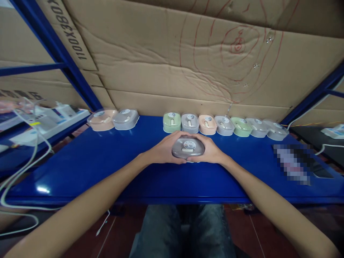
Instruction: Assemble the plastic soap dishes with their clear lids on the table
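Between my two hands, over the middle of the blue table, is a grey plastic box with a clear lid (199, 146), a round white label and a pale tab on top. My left hand (165, 147) curls around its left side, with the thumb along the front edge. Around the right side wraps my right hand (211, 147), its thumb also at the front near the tab. The fingers of both hands meet or nearly meet behind the box. Whether the underside touches the table cannot be made out.
Along the back stand more lidded boxes: a green box (172, 123), a peach box (207, 125) and several others. A peach box (102, 121) and a grey box (125, 120) stand at the left. White cables (34, 150) hang left; a dark phone-like slab (322, 170) lies right.
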`<state>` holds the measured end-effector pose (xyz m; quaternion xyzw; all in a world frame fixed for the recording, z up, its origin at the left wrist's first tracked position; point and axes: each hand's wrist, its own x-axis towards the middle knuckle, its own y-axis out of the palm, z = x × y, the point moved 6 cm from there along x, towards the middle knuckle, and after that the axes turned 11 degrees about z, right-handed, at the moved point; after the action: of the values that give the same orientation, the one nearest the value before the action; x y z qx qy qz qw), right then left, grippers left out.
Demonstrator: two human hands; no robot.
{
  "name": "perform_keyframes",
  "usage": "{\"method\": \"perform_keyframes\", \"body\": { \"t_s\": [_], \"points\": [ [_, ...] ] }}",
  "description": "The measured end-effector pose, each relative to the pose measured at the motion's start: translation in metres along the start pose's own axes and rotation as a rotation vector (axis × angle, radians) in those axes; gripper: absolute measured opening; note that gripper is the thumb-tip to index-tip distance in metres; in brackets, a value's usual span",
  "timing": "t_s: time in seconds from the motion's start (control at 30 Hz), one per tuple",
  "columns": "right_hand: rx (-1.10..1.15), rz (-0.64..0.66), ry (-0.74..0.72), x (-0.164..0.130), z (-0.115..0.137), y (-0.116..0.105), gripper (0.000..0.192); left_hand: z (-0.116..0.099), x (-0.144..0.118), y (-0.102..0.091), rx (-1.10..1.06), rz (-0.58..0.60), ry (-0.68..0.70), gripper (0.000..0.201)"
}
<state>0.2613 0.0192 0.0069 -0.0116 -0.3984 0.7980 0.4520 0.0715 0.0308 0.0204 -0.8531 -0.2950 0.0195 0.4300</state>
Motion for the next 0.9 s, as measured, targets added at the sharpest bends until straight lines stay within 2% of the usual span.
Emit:
{"method": "perform_keyframes", "body": {
  "t_s": [0.17, 0.3, 0.43, 0.5, 0.67, 0.9],
  "points": [
    [0.083, -0.002, 0.049, 0.000, -0.005, 0.000, 0.079, 0.002, 0.000, 0.000, 0.006, -0.031, -0.013, 0.097],
    [0.213, -0.019, 0.088, -0.001, -0.015, -0.002, 0.075, 0.003, -0.001, -0.002, -0.010, -0.037, -0.026, 0.124],
    [0.293, -0.085, 0.087, -0.004, -0.020, -0.025, 0.067, 0.004, -0.003, -0.004, -0.003, -0.025, -0.077, 0.139],
    [0.236, -0.098, 0.088, -0.009, -0.020, -0.044, 0.063, 0.005, -0.003, -0.005, 0.013, -0.001, -0.084, 0.139],
    [0.015, 0.017, 0.184, -0.023, -0.024, -0.080, 0.064, 0.013, -0.004, -0.006, 0.095, 0.028, -0.125, 0.124],
    [-0.084, 0.051, 0.265, -0.035, -0.031, -0.106, 0.068, 0.014, -0.008, -0.012, 0.181, 0.105, -0.146, 0.105]
  ]
}}
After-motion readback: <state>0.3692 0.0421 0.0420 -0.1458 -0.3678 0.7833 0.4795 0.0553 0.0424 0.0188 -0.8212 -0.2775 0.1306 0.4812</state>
